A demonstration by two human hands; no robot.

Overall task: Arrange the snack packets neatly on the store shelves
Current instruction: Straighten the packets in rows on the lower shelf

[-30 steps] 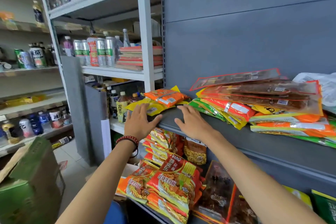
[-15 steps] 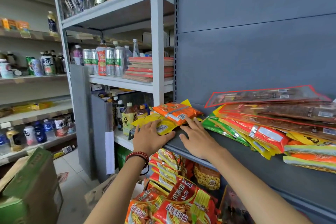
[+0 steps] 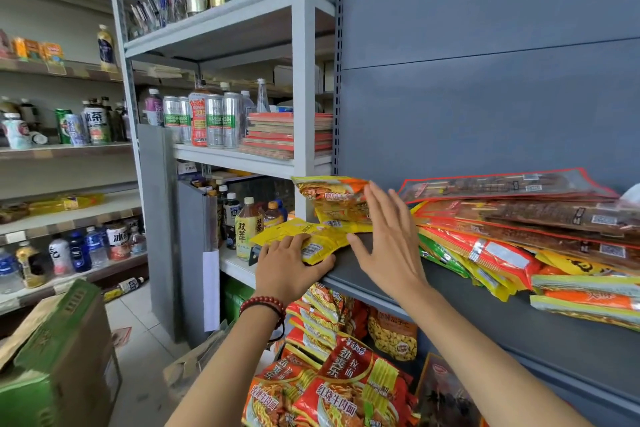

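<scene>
A dark grey shelf (image 3: 491, 319) carries loose snack packets. At its left end lie flat yellow packets (image 3: 311, 236); my left hand (image 3: 291, 267) rests on them with its thumb along the shelf's front edge. An orange and yellow packet (image 3: 332, 198) stands tilted upright on them, and my right hand (image 3: 388, 239), fingers straight and together, presses against its right side. To the right sprawls an untidy pile of red, green, yellow and orange packets (image 3: 491, 253), topped by long clear packs with red borders (image 3: 502, 184).
Noodle packets (image 3: 346, 388) and a peanut bag (image 3: 393, 336) fill the shelf below. A white rack (image 3: 304, 80) to the left holds cans, bottles and stacked flat boxes. A green cardboard carton (image 3: 59, 354) stands on the floor at lower left.
The orange packet, lying on the yellow ones before, now stands tilted upright. My right hand lifted off the shelf and turned edge-on against it. My left hand stayed on the yellow packets.
</scene>
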